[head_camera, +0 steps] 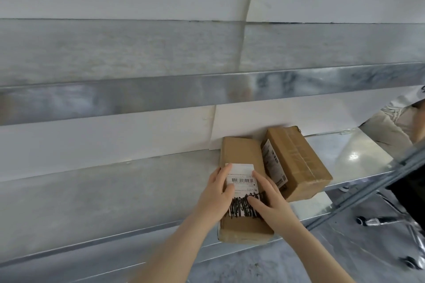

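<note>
A flat brown cardboard box (241, 151) lies on a metal shelf (115, 190), its front end at the shelf's edge. On its top is a white shipping label (241, 171) with a barcode and black scribbles over the lower part. My left hand (217, 193) rests flat on the box's left side and on the label, fingers straight. My right hand (269, 197) lies flat on the box's right side, fingers straight, index on the label. A second brown taped box (299, 161) sits just to the right, turned at an angle, touching or nearly touching the first.
Above is another metal shelf (207, 92); white panels back both shelves. A dark diagonal frame bar (368, 188) runs at the shelf's right end. On the grey floor at right stands a wheeled chair base (395, 225). A person's clothing shows at far right (400, 126).
</note>
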Action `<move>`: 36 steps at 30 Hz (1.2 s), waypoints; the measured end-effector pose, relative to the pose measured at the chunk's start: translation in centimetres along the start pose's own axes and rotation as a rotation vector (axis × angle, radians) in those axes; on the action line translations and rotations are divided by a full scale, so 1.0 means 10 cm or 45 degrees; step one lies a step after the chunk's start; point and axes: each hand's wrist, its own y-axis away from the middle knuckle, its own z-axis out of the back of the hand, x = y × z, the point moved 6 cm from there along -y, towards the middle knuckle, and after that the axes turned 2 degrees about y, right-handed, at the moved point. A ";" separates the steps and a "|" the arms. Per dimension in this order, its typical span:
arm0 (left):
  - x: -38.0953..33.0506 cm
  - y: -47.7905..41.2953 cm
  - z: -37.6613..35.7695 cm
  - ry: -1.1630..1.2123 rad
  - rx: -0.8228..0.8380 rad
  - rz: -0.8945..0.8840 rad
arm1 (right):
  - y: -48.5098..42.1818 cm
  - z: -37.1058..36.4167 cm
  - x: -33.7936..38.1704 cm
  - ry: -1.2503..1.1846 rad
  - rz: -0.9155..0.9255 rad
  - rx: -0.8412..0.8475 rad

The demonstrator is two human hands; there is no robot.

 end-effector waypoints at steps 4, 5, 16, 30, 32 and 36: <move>0.10 0.28 0.27 0.043 -0.143 -0.015 | 0.16 -0.24 0.23 -0.053 0.112 0.048; 0.12 0.40 0.38 0.042 -0.185 -0.023 | 0.22 -0.32 0.34 -0.073 0.161 0.061; 0.57 2.75 2.45 -0.115 -0.956 0.200 | 0.96 -2.04 2.42 -0.188 0.710 0.585; 1.52 6.88 3.77 -0.003 -1.764 0.836 | 3.61 -4.96 4.60 -0.111 1.248 1.502; 1.59 7.26 3.93 -0.013 -1.814 0.861 | 3.90 -5.23 4.81 -0.124 1.291 1.546; 1.71 7.68 4.16 0.054 -1.914 0.891 | 4.19 -5.65 5.17 -0.154 1.290 1.717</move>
